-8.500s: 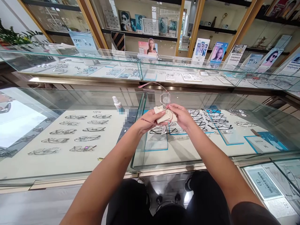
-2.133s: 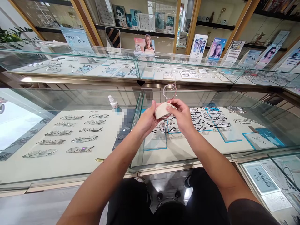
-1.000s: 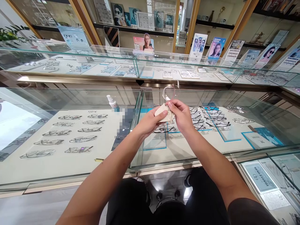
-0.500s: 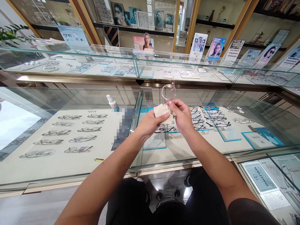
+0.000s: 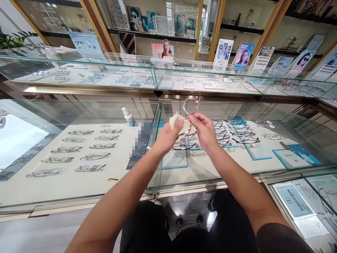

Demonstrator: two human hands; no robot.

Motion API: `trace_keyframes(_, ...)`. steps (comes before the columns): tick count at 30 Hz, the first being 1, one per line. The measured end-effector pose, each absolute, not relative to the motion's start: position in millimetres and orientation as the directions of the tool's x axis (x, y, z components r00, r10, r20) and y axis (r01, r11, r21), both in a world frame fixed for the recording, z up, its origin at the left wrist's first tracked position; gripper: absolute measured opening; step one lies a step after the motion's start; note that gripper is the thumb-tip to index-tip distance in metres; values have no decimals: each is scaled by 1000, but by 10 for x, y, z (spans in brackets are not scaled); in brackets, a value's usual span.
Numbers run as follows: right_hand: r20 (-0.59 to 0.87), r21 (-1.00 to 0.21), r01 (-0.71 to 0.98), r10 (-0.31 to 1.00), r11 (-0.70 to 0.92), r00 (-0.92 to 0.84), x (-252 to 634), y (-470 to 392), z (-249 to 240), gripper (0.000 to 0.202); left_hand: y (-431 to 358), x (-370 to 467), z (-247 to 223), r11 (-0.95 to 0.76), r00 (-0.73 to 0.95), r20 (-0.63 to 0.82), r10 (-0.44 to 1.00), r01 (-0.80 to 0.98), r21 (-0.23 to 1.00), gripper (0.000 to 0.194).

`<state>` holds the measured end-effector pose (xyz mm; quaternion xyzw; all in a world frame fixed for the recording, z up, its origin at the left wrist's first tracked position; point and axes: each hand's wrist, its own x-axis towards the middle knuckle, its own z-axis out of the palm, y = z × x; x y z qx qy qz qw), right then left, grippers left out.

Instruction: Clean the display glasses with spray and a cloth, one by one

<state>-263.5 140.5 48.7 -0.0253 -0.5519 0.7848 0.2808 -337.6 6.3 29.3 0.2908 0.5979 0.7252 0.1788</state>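
Observation:
A thin-rimmed pair of eyeglasses [image 5: 191, 106] is held up above the glass counter, one round lens standing clear above my fingers. My right hand [image 5: 205, 129] pinches the frame near its middle between thumb and fingertips. In my left hand [image 5: 168, 137] is a cream-coloured cloth [image 5: 174, 120], folded around the other lens with the thumb pressing on it. Part of that lower lens shows at the cloth's edge; the rest is covered by cloth and fingers. The two hands are close together, almost touching.
Below my hands, a glass display case [image 5: 168, 181] holds rows of eyeglasses [image 5: 242, 133]. A white spray bottle [image 5: 127, 115] stands to the left, beyond several frames [image 5: 97, 156]. A small yellow-green object [image 5: 112, 180] lies near the front. Behind runs another glass counter [image 5: 105, 88] with upright cards.
My left thumb and the cloth have shifted over the lower lens, so part of it now shows. The eyeglasses have turned and tilted slightly. The right hand keeps its pinch.

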Motion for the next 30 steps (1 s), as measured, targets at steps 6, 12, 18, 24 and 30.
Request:
trace_keyframes(6,293,-908,-392,450,-144,-843,-2639,1379,460,24,68,-3285,418,-276,-757,213,618,45,960,53)
trace_keyframes(12,625,-767,-413,424,492,-656,-2550,1479,507,18,37,-3419,393,-220,-804,222,552,116,969,54)
trace_keyframes(18,776,-287,-273,55,918,-629,-2555,1678,480,25,-110,-3581,444,-88,-723,64,688,5,996,57)
trace_keyframes(24,769,-310,-232,100,922,-631,-2558,1724,476,25,-252,-3676,579,-114,-672,-59,738,-211,971,51)
trace_keyframes(30,795,-502,-242,333,830,-507,-2494,1715,569,20,-264,-3829,622,-332,-792,-33,610,-293,896,35)
